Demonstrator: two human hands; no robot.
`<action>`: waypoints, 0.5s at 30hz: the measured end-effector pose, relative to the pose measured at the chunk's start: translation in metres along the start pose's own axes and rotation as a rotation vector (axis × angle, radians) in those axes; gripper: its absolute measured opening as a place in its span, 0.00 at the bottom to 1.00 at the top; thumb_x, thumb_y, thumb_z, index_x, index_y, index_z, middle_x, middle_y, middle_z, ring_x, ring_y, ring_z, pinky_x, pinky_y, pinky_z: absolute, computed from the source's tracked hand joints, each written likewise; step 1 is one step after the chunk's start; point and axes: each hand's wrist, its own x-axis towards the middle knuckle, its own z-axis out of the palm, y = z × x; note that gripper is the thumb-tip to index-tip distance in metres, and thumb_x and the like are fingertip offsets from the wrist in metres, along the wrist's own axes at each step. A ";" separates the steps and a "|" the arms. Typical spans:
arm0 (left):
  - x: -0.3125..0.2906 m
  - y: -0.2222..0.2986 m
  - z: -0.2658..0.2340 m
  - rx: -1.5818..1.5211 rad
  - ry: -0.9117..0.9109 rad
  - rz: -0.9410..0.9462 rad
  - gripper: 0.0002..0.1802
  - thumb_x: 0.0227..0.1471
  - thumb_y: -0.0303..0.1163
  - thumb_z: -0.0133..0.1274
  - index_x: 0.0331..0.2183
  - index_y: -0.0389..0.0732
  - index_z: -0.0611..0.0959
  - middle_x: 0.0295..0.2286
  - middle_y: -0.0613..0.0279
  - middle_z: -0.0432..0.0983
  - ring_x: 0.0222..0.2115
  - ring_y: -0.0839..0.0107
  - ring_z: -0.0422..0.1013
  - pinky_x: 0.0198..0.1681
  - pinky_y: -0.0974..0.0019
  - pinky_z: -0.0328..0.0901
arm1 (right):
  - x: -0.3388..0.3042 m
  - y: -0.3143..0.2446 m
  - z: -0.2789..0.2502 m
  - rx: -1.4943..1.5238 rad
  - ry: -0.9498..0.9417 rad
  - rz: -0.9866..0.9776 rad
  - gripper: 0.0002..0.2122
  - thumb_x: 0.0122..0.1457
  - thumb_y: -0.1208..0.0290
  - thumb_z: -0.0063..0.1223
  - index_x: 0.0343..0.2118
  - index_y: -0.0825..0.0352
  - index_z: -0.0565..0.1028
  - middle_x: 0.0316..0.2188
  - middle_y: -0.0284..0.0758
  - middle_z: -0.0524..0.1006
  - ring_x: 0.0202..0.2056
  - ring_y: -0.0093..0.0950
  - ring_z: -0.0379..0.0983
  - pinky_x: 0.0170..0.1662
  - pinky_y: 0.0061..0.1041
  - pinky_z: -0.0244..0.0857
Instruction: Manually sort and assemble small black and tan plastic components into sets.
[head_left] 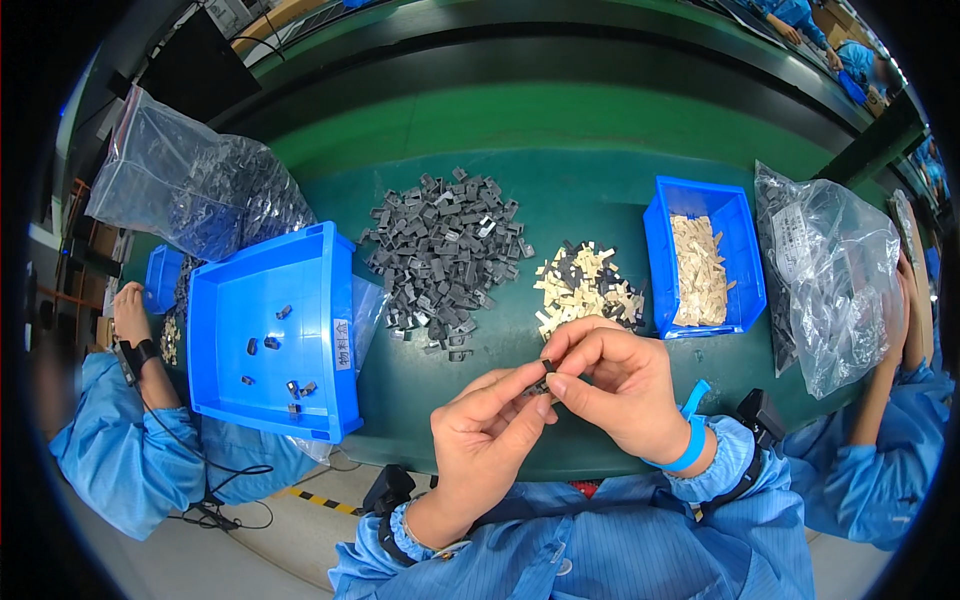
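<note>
Close together at the table's near edge, my left hand (480,445) and my right hand (620,390) both pinch a small dark plastic part (547,368) between thumb and fingers. The fingers cover most of it, so its full shape is hidden. Just beyond my right hand lies a pile of small cream and black strips (585,280). Farther left is a larger heap of dark grey, box-like plastic pieces (440,250). A shallow blue tray (215,310) at the left holds several loose dark pieces (252,346). A wristband circles my right wrist.
A blue bin (745,255) with cream strips stands at the right, beside a clear plastic bag (835,280). Behind the tray slumps another clear bag (190,180) of dark pieces. Co-workers' arms (155,390) flank the table on both sides.
</note>
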 end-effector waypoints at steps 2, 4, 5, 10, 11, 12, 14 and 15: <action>0.000 -0.001 0.000 -0.016 0.004 0.007 0.15 0.48 0.17 0.49 0.41 0.32 0.75 0.33 0.54 0.72 0.28 0.75 0.71 0.30 0.76 0.66 | 0.000 0.000 0.001 -0.001 0.003 -0.004 0.02 0.48 0.85 0.52 0.24 0.72 0.72 0.36 0.36 0.68 0.35 0.20 0.68 0.36 0.19 0.65; 0.001 -0.002 0.000 -0.031 0.007 0.014 0.14 0.48 0.17 0.48 0.41 0.31 0.76 0.33 0.54 0.72 0.28 0.74 0.71 0.31 0.76 0.66 | 0.000 0.000 0.002 -0.019 0.010 -0.019 0.03 0.47 0.85 0.52 0.24 0.71 0.72 0.35 0.37 0.68 0.35 0.21 0.68 0.36 0.19 0.65; 0.001 -0.003 -0.001 -0.034 0.010 0.017 0.14 0.49 0.17 0.48 0.41 0.31 0.75 0.32 0.54 0.73 0.28 0.74 0.71 0.31 0.75 0.66 | 0.000 0.001 0.002 -0.019 0.010 -0.019 0.03 0.47 0.85 0.52 0.24 0.71 0.72 0.35 0.37 0.68 0.35 0.21 0.68 0.36 0.19 0.65; 0.000 -0.001 0.002 -0.059 0.063 0.029 0.13 0.50 0.19 0.48 0.40 0.29 0.76 0.30 0.54 0.74 0.26 0.73 0.71 0.31 0.75 0.66 | 0.003 0.007 -0.003 -0.332 -0.010 -0.182 0.04 0.46 0.79 0.56 0.24 0.70 0.72 0.34 0.35 0.69 0.34 0.20 0.68 0.37 0.18 0.62; 0.000 0.000 0.003 -0.071 0.091 0.011 0.13 0.50 0.20 0.48 0.40 0.29 0.75 0.29 0.54 0.74 0.26 0.73 0.71 0.30 0.74 0.66 | 0.004 0.006 -0.004 -0.332 -0.010 -0.182 0.04 0.46 0.79 0.56 0.24 0.70 0.72 0.34 0.35 0.69 0.34 0.20 0.68 0.37 0.18 0.62; 0.000 0.001 0.003 -0.083 0.120 -0.006 0.13 0.50 0.20 0.49 0.40 0.29 0.75 0.28 0.55 0.74 0.25 0.72 0.71 0.30 0.74 0.66 | 0.005 0.004 -0.005 -0.398 -0.023 -0.197 0.05 0.46 0.78 0.57 0.25 0.70 0.72 0.34 0.35 0.70 0.34 0.20 0.68 0.37 0.18 0.62; 0.000 -0.001 0.000 -0.106 0.084 0.032 0.14 0.49 0.20 0.49 0.41 0.29 0.74 0.27 0.55 0.74 0.25 0.72 0.71 0.30 0.73 0.67 | 0.006 0.000 -0.006 -0.465 -0.036 -0.214 0.07 0.46 0.76 0.59 0.26 0.70 0.72 0.33 0.35 0.71 0.34 0.21 0.69 0.37 0.18 0.61; 0.000 -0.002 -0.003 -0.132 0.047 0.070 0.15 0.49 0.21 0.49 0.42 0.29 0.74 0.27 0.55 0.74 0.24 0.72 0.71 0.30 0.73 0.67 | 0.007 -0.002 -0.006 -0.337 -0.043 -0.098 0.07 0.47 0.76 0.58 0.28 0.71 0.72 0.32 0.35 0.72 0.33 0.21 0.70 0.37 0.18 0.62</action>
